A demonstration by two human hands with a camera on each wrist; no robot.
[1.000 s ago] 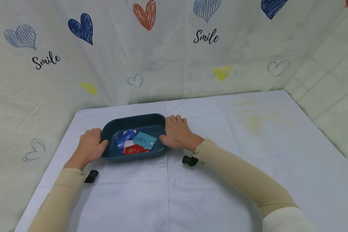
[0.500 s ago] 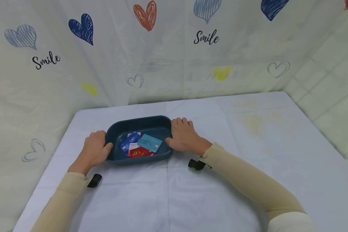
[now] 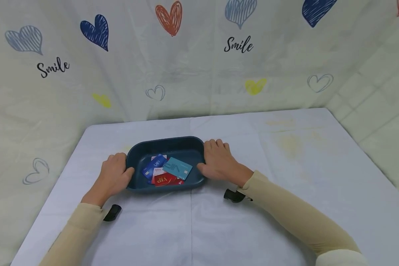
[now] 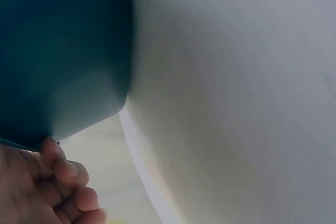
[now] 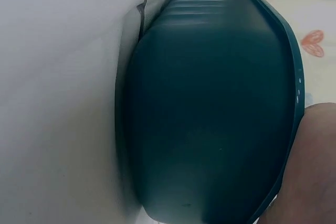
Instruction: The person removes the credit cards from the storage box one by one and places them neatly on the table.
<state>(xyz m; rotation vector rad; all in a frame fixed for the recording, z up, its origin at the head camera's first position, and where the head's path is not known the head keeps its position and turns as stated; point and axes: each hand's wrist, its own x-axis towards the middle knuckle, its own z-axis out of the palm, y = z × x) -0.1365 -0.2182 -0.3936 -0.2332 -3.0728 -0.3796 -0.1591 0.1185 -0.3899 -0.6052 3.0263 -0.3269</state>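
Observation:
A dark teal plastic basin (image 3: 184, 148) lies lengthwise between the two hands. My left hand (image 3: 114, 176) grips its left end with the thumb on the near side, and in the left wrist view the curled fingers (image 4: 65, 171) sit under the rim. At the opposite end my right hand (image 3: 219, 162) holds the rim, thumb toward the inside. Several plastic cards overlap on the basin's floor: a light teal card (image 3: 177, 168) on top, a blue VIP card (image 3: 154, 166), and a red VIP card (image 3: 164, 180). Other cards beneath are partly covered.
A white cloth covers the table (image 3: 286, 207), with faint yellowish stains at the back right. Behind the far edge hangs a pale curtain (image 3: 199, 74) printed with hearts and "Smile". Small black devices (image 3: 113, 213) are strapped at both wrists.
Both hands have carried or slid the basin to the right and slightly nearer to me, with the cards inside it. Their hold on its ends looks the same.

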